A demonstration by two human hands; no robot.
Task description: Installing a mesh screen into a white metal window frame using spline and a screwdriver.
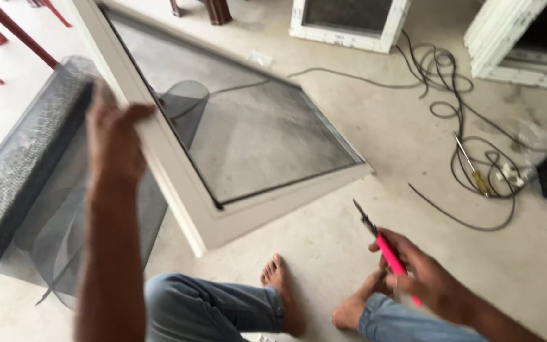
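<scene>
My left hand (114,136) is raised over the left rail of a white window frame (178,183) lying on the floor, fingers spread, next to a roll of grey mesh (23,158). Mesh covers the frame's opening (254,133), with a loose curled flap (185,104) near my left hand. My right hand (425,275) is closed on a pink-handled cutter (384,250) with a dark blade pointing up and left, held above my bare right foot (356,304).
A yellow-handled screwdriver (473,171) lies among tangled black cord (470,126) on the concrete floor at right. Two more white frames (349,31) (520,50) lean at the back. Red furniture legs (7,31) stand at top left. My left foot (280,291) rests near the frame's corner.
</scene>
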